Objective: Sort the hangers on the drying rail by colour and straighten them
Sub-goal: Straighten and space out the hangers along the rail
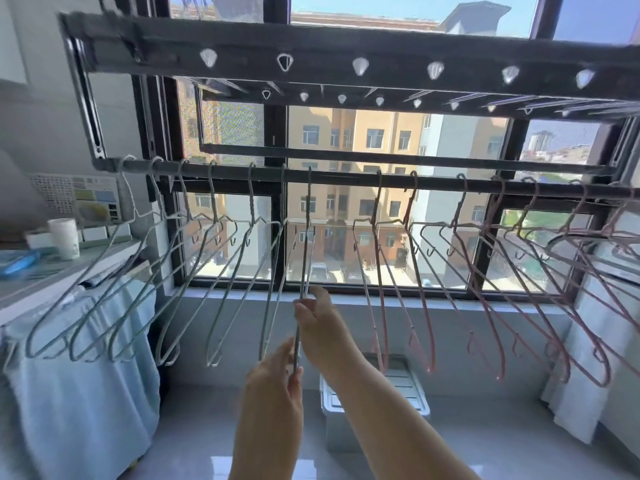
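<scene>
1. Only one container showed: a grey lidded plastic storage box (pixel 375 396) on the floor under the window. Its lid was on, so its contents could not be told.
2. Along the dark metal drying rail (pixel 346 176) hung pale green wire hangers (pixel 251 199) on the left stretch and pink wire hangers (pixel 411 199) on the right stretch.
3. Between the two groups one pale green hanger seen edge-on (pixel 305 244) hung by its hook from the rail.
4. The right hand (pixel 318 323) grasped this hanger part-way down, fingers curled round the wire.
5. The left hand (pixel 275 372) pinched its bottom end between thumb and fingertips.
6. Both bare forearms reached up from the lower edge of the view, the right hand higher than the left, just above it.
</scene>
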The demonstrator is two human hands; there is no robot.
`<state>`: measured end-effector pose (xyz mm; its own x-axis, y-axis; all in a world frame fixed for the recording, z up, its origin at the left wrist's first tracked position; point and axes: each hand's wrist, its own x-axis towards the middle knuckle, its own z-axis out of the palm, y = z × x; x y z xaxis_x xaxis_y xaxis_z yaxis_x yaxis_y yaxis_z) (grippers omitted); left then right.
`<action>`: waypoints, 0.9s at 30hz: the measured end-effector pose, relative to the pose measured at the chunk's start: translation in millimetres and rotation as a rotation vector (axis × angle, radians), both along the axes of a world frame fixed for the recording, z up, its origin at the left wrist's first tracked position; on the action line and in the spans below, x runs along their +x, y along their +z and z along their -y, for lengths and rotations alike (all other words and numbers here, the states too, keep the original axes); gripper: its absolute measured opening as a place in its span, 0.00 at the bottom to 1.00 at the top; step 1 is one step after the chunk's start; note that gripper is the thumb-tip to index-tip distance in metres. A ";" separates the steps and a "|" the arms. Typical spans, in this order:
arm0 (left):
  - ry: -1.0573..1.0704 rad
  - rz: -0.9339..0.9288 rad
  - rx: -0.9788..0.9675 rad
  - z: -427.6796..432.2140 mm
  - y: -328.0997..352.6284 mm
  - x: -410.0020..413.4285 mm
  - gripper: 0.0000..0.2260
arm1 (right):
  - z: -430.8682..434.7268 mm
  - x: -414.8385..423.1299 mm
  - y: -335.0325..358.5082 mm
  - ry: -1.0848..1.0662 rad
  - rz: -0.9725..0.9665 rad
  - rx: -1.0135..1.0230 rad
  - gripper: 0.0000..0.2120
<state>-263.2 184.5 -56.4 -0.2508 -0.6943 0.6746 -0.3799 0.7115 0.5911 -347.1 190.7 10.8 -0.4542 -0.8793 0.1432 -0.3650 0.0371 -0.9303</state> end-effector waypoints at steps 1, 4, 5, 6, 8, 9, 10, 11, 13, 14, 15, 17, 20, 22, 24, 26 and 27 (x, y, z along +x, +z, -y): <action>-0.008 -0.015 -0.008 1.3 -0.8 -1.4 0.21 | 2.8 1.1 -0.1 0.023 0.133 -0.023 0.21; -0.059 -0.020 0.012 2.6 -0.1 -5.0 0.20 | 7.2 0.5 -4.5 0.012 0.381 -0.121 0.20; -0.077 -0.011 0.025 2.6 0.2 -6.1 0.19 | 8.1 -0.2 -7.3 -0.008 0.414 -0.148 0.20; -0.087 0.005 0.025 2.2 0.2 -7.7 0.17 | 8.0 -1.0 -9.1 -0.024 0.436 -0.175 0.20; -0.089 0.035 0.005 2.0 0.4 -11.3 0.15 | 7.2 -2.7 -12.1 -0.049 0.466 -0.220 0.20; -0.092 0.043 -0.008 1.4 1.2 -13.0 0.14 | 6.4 -4.5 -13.0 -0.059 0.478 -0.239 0.20; -0.096 0.047 -0.029 0.7 1.9 -14.6 0.14 | 4.8 -6.2 -13.0 -0.066 0.488 -0.258 0.19; -0.099 0.051 -0.056 -0.1 2.5 -16.3 0.14 | 3.2 -8.0 -12.6 -0.072 0.494 -0.275 0.19; -0.110 0.054 -0.083 -2.8 4.2 -19.5 0.16 | -0.7 -11.9 -11.7 -0.089 0.489 -0.295 0.18; -0.123 0.057 -0.089 -4.3 5.5 -20.8 0.17 | -2.3 -13.2 -11.0 -0.097 0.484 -0.298 0.18; -0.135 0.057 -0.101 -4.9 6.2 -22.2 0.16 | -3.8 -14.0 -10.5 -0.102 0.477 -0.296 0.18; -0.157 0.054 -0.128 -3.4 4.8 -25.8 0.15 | -6.0 -16.7 -10.0 -0.117 0.461 -0.294 0.19; -0.183 0.069 -0.103 -0.4 1.5 -28.8 0.19 | -8.7 -19.8 -9.2 -0.127 0.466 -0.294 0.20; -0.182 0.078 -0.106 -0.1 -0.6 -31.3 0.19 | -9.9 -21.1 -9.4 -0.131 0.467 -0.281 0.19; -0.192 0.069 -0.122 -0.3 -1.6 -33.8 0.15 | -11.5 -21.5 -9.9 -0.133 0.463 -0.266 0.19; -0.190 0.078 -0.126 1.9 -3.9 -36.0 0.11 | -13.7 -22.0 -9.5 -0.126 0.459 -0.252 0.19; -0.189 0.088 -0.112 2.5 -5.0 -36.7 0.12 | -14.5 -22.7 -9.1 -0.123 0.452 -0.243 0.19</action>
<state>-299.9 182.1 -61.4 -0.4304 -0.5513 0.7147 -0.2804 0.8343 0.4747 -369.8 205.2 1.8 -0.6152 -0.7817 0.1022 0.0684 -0.1821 -0.9809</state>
